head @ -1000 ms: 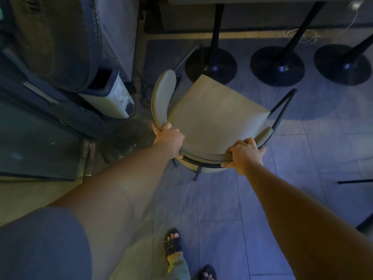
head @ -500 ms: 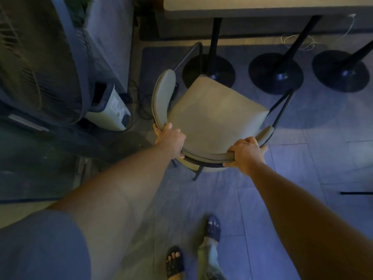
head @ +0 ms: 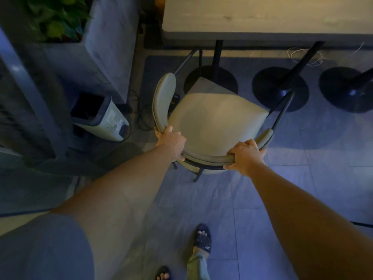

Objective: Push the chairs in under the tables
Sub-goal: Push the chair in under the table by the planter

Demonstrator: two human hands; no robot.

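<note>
A beige padded chair (head: 214, 120) with a curved backrest and a black metal frame stands in front of me. My left hand (head: 171, 141) grips the left part of the backrest. My right hand (head: 245, 155) grips the backrest's near right part. The light wooden table (head: 262, 17) lies across the top of the view. The chair's front corner reaches the round black base (head: 211, 81) of the table's nearest leg, and its front legs stand under the table edge.
A white bin (head: 99, 116) with a dark rim stands to the chair's left, with cables on the floor beside it. A grey planter (head: 94, 47) with green leaves rises behind it. Two more round table bases (head: 280, 89) are to the right. My sandalled feet (head: 202, 239) are on grey floor tiles.
I have stepped forward with both hands holding the backrest, and the chair has moved toward the table. The table top has come into view and the chair's front now reaches the nearest base.
</note>
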